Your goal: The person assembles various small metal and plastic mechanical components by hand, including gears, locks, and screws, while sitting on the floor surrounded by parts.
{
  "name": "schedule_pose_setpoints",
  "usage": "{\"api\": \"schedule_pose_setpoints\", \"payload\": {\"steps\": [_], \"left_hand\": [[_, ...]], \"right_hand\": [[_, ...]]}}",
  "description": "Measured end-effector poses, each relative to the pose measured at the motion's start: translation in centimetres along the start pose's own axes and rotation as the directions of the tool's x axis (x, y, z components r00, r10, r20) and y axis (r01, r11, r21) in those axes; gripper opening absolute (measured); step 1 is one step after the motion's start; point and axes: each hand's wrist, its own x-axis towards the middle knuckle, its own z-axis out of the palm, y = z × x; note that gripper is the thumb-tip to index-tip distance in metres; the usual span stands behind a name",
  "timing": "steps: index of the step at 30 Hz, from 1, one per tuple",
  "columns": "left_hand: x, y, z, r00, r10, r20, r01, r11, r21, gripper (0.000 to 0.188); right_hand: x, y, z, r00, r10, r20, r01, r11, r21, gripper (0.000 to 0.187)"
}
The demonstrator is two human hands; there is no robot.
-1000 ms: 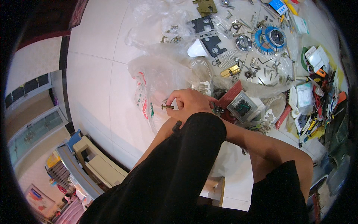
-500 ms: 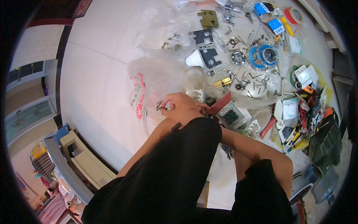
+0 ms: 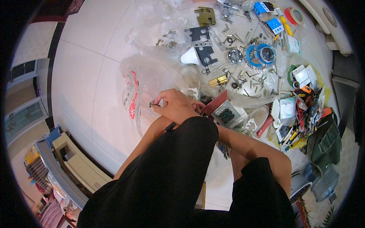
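My right hand (image 3: 175,103) reaches across to the left, over my left forearm. Its thumb and fingertips are closed on a small dark brass-coloured screw (image 3: 152,105), held above a clear plastic bag with red print (image 3: 134,95). Mostly hidden under the right hand and beside my knee, my left hand (image 3: 197,106) shows only curled fingers. These are next to a reddish flat piece (image 3: 216,102) and a square clear-topped box (image 3: 227,114); what they hold cannot be made out. A brass lock cylinder (image 3: 218,81) lies just beyond.
Metal plates (image 3: 205,16), loose screws, a blue ring-shaped organizer (image 3: 251,57) and red tape (image 3: 292,16) spread over the far right floor. Tools crowd a pile (image 3: 300,110) beside a green bag (image 3: 323,146). My shoes (image 3: 190,78) stand among the parts.
The whole scene has shifted slightly left as the view moved. My right hand keeps its pinch on the screw, which is turned a little differently.
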Motion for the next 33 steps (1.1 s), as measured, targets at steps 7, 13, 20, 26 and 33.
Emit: {"api": "schedule_pose_setpoints", "payload": {"steps": [7, 13, 20, 26, 33], "left_hand": [[0.1, 0.0, -0.1, 1.000, 0.003, 0.001, -0.003, 1.000, 0.009, 0.035], [0.4, 0.1, -0.4, 1.000, 0.011, -0.001, -0.011, 1.000, 0.024, 0.035], [1.0, 0.2, -0.2, 1.000, 0.011, 0.014, -0.012, 0.999, 0.036, 0.036], [1.0, 0.2, -0.1, 0.999, 0.015, 0.028, -0.016, 0.999, 0.039, 0.036], [1.2, 0.4, 0.0, 0.999, 0.020, 0.034, -0.021, 0.999, 0.043, 0.036]], "right_hand": [[0.3, -0.3, -0.1, 0.998, 0.058, 0.008, -0.058, 0.998, 0.037, 0.016], [0.7, -0.5, 0.0, 0.998, 0.054, -0.017, -0.052, 0.993, 0.102, 0.016], [1.3, 1.1, 0.9, 0.980, 0.192, -0.058, -0.173, 0.956, 0.237, 0.023], [1.1, 0.2, 0.1, 0.977, 0.213, -0.024, -0.201, 0.948, 0.249, 0.024], [1.0, 0.3, -0.2, 0.978, 0.208, -0.006, -0.195, 0.925, 0.327, 0.022]]}}
